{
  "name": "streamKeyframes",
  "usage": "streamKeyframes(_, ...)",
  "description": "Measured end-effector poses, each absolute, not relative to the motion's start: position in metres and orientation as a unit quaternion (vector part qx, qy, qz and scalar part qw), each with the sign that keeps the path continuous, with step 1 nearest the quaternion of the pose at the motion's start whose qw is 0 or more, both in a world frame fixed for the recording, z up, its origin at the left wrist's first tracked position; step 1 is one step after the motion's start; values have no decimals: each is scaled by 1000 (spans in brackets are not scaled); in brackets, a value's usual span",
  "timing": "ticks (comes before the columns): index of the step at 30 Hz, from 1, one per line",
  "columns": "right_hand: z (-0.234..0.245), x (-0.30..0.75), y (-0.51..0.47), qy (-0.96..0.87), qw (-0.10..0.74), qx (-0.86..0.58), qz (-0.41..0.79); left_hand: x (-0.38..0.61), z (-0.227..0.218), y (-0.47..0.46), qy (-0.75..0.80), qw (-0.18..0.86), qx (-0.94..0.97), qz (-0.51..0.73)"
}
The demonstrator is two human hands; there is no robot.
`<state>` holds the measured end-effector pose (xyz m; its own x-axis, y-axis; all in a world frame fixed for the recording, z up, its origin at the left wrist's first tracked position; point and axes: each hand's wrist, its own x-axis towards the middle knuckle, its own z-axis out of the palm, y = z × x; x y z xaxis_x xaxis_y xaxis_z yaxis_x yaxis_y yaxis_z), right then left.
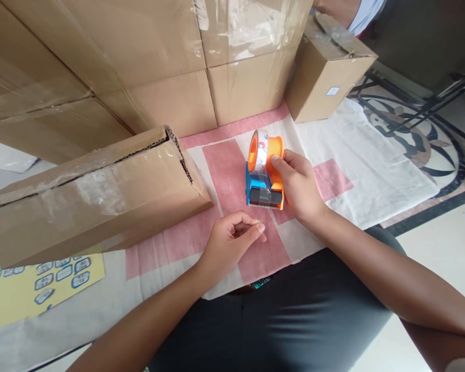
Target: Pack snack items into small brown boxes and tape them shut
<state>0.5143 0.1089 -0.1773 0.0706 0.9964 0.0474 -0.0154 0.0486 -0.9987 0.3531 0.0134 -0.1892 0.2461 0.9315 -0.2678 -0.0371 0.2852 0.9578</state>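
Observation:
My right hand (300, 183) grips an orange and blue tape dispenser (277, 170) by its side, thumb over the orange part. A roll of printed clear tape (261, 150) sits in it, and its black roller faces me. Just below and left of the dispenser is my left hand (236, 243), thumb and fingertips pinched together. Whether a bit of tape is between those fingers I cannot make out. On the left, close to that hand, lies a long cardboard box (101, 191) with clear tape on its side and ragged flap edges.
Large taped cardboard boxes (170, 98) stand across the back. A smaller box (329, 67) with a white label is at the back right, part of a person (339, 10) behind it. A yellow sheet of stickers (58, 284) lies front left on the red and white cloth (225, 170).

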Motion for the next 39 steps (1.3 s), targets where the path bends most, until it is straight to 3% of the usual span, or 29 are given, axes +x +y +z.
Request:
streamKeyframes(7, -174, 513, 108, -395, 515, -485, 586, 355, -189, 16, 494, 614, 481, 383)
streamKeyframes(13, -171, 515, 117, -355, 540, -497, 579, 352, -194, 18, 513, 548, 553, 361)
streamKeyframes(16, -154, 543, 139, -379, 590, -497, 512, 347, -200, 16, 511, 479, 638, 321)
streamKeyframes(19, -143, 579, 158, -433, 684, -486, 329, 345, -205, 14, 510, 473, 637, 333)
streamKeyframes(21, -150, 589, 163, -471, 695, -485, 246, 346, -205, 14, 510, 490, 620, 340)
streamKeyframes(29, -210, 555, 169, -650, 465, -543, 259, 334, -182, 16, 539, 438, 596, 404)
streamKeyframes(33, -178, 562, 158, -638, 521, -553, 122, 322, -168, 19, 564, 388, 565, 461)
streamKeyframes(35, -152, 558, 142, -689, 529, -490, 79, 318, -164, 20, 564, 374, 560, 478)
streamKeyframes(39, -117, 525, 104, -848, 412, -293, 159, 313, -163, 21, 549, 370, 567, 490)
